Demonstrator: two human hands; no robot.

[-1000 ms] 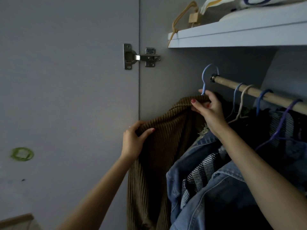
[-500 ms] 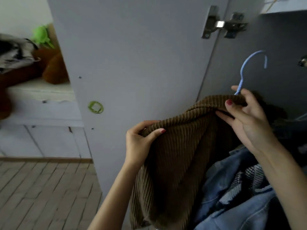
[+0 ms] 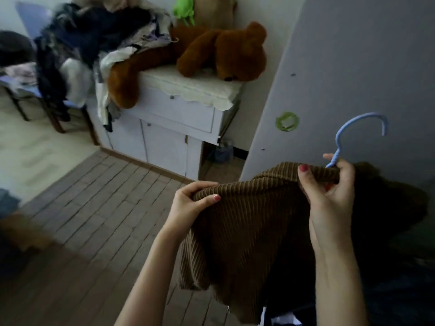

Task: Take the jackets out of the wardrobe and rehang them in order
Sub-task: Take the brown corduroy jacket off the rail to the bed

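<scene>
- Low in the view, a brown corduroy jacket point(image 3: 254, 222) hangs on a blue hanger point(image 3: 350, 135), held up between both hands in front of the grey wardrobe door point(image 3: 353, 67).
- The left hand point(image 3: 190, 205) grips the jacket's left shoulder edge, fingers curled over the cloth and thumb pressed on its front.
- The right hand point(image 3: 329, 191) clenches the collar and the hanger's neck together; the blue hook rises free above the fingers.
- Beyond, a brown teddy bear point(image 3: 223, 52) lies on a white cabinet point(image 3: 179, 114), beside a heap of clothes point(image 3: 89, 38).
</scene>
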